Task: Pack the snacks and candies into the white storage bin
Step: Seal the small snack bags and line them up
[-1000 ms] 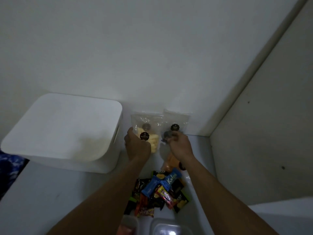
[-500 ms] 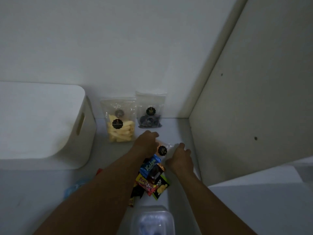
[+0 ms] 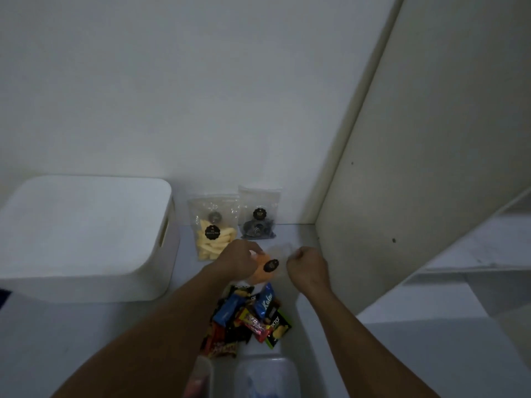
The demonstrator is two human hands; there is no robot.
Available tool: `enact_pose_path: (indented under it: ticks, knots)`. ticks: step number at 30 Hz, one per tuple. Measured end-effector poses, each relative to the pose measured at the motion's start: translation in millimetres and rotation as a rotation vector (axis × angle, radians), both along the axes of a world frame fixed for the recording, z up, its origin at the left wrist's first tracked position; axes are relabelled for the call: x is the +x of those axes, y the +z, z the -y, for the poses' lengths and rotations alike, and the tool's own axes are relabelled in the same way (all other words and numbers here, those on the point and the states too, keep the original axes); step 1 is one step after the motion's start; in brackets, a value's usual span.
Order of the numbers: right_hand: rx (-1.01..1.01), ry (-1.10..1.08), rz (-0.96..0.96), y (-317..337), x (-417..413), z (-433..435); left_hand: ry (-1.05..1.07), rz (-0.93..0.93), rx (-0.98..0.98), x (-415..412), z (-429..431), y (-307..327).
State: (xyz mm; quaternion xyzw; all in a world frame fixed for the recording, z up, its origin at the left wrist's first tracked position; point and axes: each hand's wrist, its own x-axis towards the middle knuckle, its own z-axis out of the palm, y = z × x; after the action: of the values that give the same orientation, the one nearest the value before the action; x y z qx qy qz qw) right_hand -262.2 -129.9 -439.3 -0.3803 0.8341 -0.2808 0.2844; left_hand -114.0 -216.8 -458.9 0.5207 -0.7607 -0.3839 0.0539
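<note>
Two hands work at the back of the bench, close to the wall. The left hand (image 3: 240, 258) and the right hand (image 3: 307, 264) each pinch a side of a clear pouch of orange snacks (image 3: 263, 270) with a round black label, holding it between them just above the bench; both grips are closed on the pouch's edges, fingers curled tight.

Behind the hands, two more clear pouches stand upright against the wall, side by side and nearly touching: a pouch of pale yellow sticks (image 3: 212, 228) on the left and a pouch of dark round pieces (image 3: 258, 218) on the right, each with the same black sticker.

At the bench's back left corner sits the white storage bin (image 3: 86, 237), with its lid on and a slot handle in the side facing the pouches. It is just beside the yellow-stick pouch, with a narrow gap between them.

Nearer the person, between the two forearms, lies a loose pile of small candy and snack wrappers (image 3: 247, 317) in blue, red, black and green, overlapping one another. At the near edge, partly cut off by the picture, a translucent container (image 3: 265, 376) stands just below the pile, with a second, smaller one (image 3: 198, 377) on its left; their contents are too blurred to tell.

A pale side panel (image 3: 416, 182) closes off the bench on the right.
</note>
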Motion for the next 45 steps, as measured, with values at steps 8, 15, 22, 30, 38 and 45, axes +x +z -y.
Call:
enact_pose_path:
  ticks: [8, 15, 22, 30, 38, 45]
  knots:
    - [-0.132, 0.245, -0.055, 105.0, 17.4, -14.4, -0.015, -0.27, -0.032, 33.6, -32.0, 95.6]
    - [-0.393, 0.285, 0.017, 209.8, 24.4, -30.9, 0.148, -0.56, -0.067, 55.9, -50.9, 207.1]
    - [-0.511, 0.358, -0.012, 290.8, 44.4, -47.9, 0.136, -0.766, -0.123, 70.4, -75.0, 289.4]
    - [-0.581, 0.42, -0.087, 350.1, 70.3, -61.1, 0.143, -0.792, -0.322, 88.8, -93.4, 343.6]
    - [-0.712, 0.389, 0.078, 365.1, 81.8, -70.0, 0.283, -0.825, -0.46, 104.0, -96.6, 368.4]
    - [-0.777, 0.419, 0.195, 374.4, 81.0, -76.2, 0.145, -1.026, -0.16, 105.4, -110.5, 378.3]
